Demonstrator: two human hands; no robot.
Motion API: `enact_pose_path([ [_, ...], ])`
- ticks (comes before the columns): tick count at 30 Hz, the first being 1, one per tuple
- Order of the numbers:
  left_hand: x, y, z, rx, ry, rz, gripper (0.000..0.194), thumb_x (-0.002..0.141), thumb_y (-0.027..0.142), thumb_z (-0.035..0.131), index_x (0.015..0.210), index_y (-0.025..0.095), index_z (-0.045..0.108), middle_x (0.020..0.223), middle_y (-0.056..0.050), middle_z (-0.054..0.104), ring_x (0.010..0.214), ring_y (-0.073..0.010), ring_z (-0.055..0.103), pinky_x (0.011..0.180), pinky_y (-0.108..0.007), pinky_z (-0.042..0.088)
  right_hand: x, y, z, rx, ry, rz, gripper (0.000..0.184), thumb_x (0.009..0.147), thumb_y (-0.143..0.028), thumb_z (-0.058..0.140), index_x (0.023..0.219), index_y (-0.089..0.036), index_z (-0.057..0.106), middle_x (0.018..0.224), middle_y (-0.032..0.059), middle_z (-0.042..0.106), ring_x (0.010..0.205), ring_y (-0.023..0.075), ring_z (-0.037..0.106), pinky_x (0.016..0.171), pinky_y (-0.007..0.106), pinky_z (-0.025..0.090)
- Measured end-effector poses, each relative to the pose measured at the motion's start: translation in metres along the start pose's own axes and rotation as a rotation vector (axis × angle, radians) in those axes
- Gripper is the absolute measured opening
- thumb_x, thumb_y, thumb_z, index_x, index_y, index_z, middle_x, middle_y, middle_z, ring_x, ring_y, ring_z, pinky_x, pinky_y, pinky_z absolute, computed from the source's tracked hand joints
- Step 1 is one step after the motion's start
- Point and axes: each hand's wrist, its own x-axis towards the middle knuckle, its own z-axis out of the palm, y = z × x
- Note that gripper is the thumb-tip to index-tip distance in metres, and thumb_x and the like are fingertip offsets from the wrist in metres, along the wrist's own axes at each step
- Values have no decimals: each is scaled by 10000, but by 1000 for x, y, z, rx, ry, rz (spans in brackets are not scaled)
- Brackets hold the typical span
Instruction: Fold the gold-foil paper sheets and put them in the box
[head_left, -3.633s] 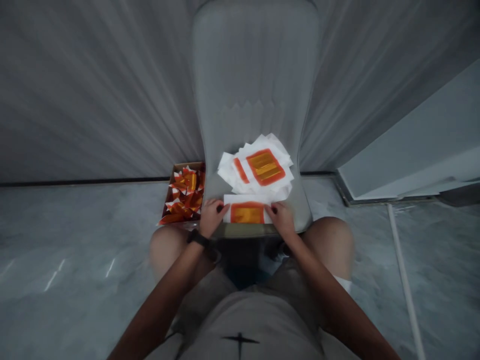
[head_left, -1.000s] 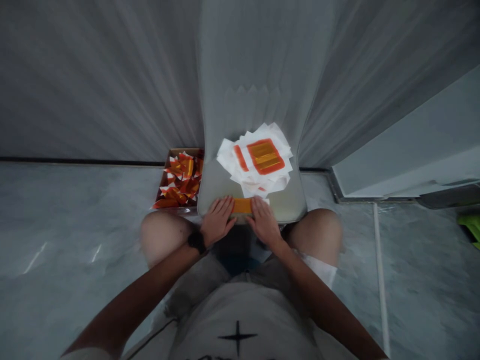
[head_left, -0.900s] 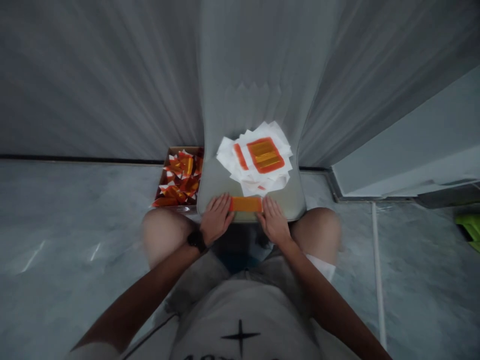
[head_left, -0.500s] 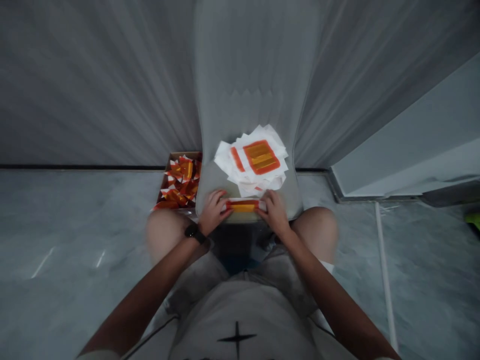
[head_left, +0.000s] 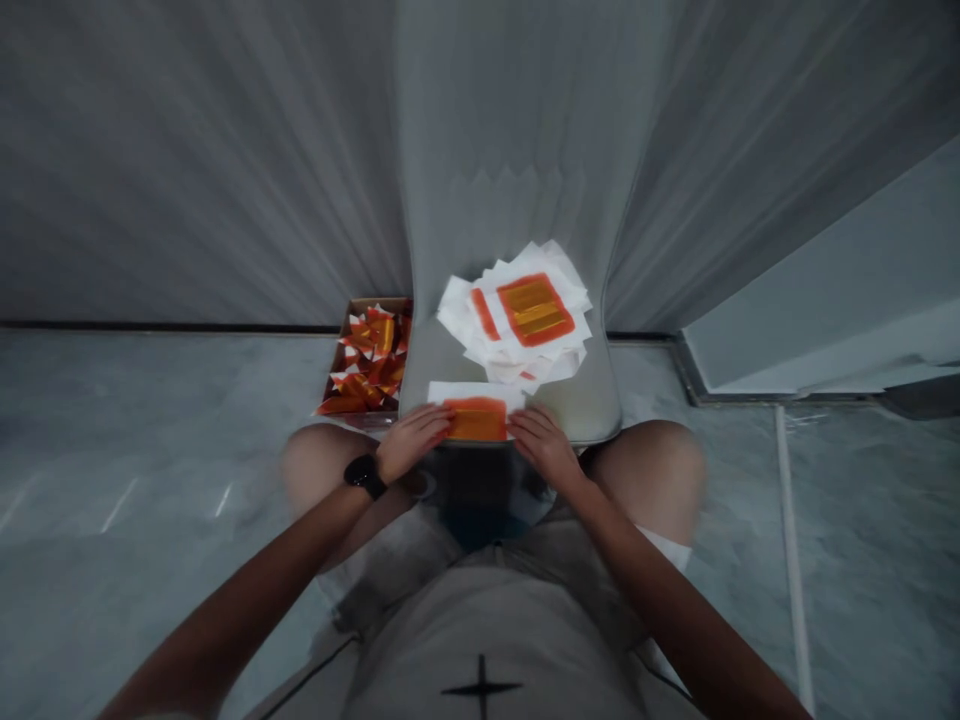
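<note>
A white paper sheet with an orange and gold patch point(head_left: 474, 412) lies at the near edge of a grey chair seat point(head_left: 589, 400). My left hand point(head_left: 409, 442) rests on the sheet's left side with fingers stretched flat. My right hand point(head_left: 541, 446) presses on its right side, fingers also flat. Behind them sits a loose pile of the same white and orange sheets point(head_left: 525, 315).
A small box point(head_left: 365, 362) full of folded orange and white papers stands on the floor left of the chair. My bare knees flank the seat. A grey curtain hangs behind; a pale ledge and a white pole are at the right.
The sheet was folded into a narrow orange strip under both hands; now it lies wider with its white margin showing on the left. Both hands have slid slightly toward me.
</note>
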Motion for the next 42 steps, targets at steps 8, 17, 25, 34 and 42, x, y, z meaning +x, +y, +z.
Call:
enact_pose_path([
  [8, 1, -5, 0, -138, 31, -25, 300, 1056, 335, 492, 1246, 248, 706, 1301, -61, 720, 1257, -192, 637, 1126, -416, 495, 7, -2, 6, 105, 59, 116, 235, 1031, -336, 567, 1000, -227, 772, 1145, 93, 724, 1110, 251, 629, 992, 442, 533],
  [17, 11, 9, 16, 205, 94, -53, 395, 1016, 160, 499, 1368, 256, 652, 1385, -75, 676, 1320, -251, 580, 1149, -475, 423, 22, -14, 28, -203, 112, 378, 309, 1047, -345, 512, 1183, -164, 722, 1118, 157, 684, 1065, 299, 584, 949, 456, 496],
  [25, 1, 43, 28, 263, 38, -129, 536, 1008, 167, 428, 1541, 134, 469, 1560, -109, 515, 1508, -244, 402, 1281, -466, 274, 14, -35, 40, -296, 22, 79, 442, 1029, -148, 451, 1456, -163, 563, 1446, 133, 618, 1408, 270, 484, 1243, 520, 280],
  [34, -9, 50, 36, 319, -24, -283, 629, 1045, 348, 410, 1594, 49, 344, 1663, -170, 318, 1579, -281, 236, 1296, -469, 219, -4, -53, 60, -315, -45, 200, 616, 1070, -371, 427, 1607, -91, 318, 1607, 187, 429, 1537, 289, 334, 1262, 552, 205],
  [42, 3, 81, 41, 206, 210, -557, 640, 1046, 393, 395, 1559, 11, 374, 1621, -255, 367, 1559, -348, 277, 1268, -563, 229, 1, -53, 48, -336, -38, 256, 599, 1074, -409, 411, 1545, -38, 424, 1558, 213, 490, 1473, 312, 431, 1229, 517, 280],
])
